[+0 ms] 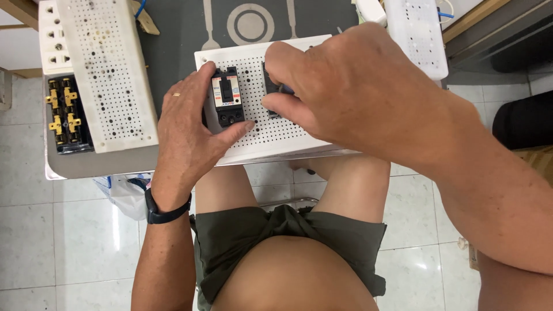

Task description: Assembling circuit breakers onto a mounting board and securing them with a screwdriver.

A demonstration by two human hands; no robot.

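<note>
While left hand (pixel 187 135) fingers pinch black breaker (pixel 227 96) | right hand (pixel 345 86) fingers pinch dark part (pixel 272 86) | white perforated board (pixel 271 135)

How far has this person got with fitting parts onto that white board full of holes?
One black circuit breaker already sits on the white perforated board, steadied by the left hand. In hand: the right hand pinches a second dark part against the board beside it, mostly hidden. Most of the board remains bare. No screws or wires show on it.
</note>
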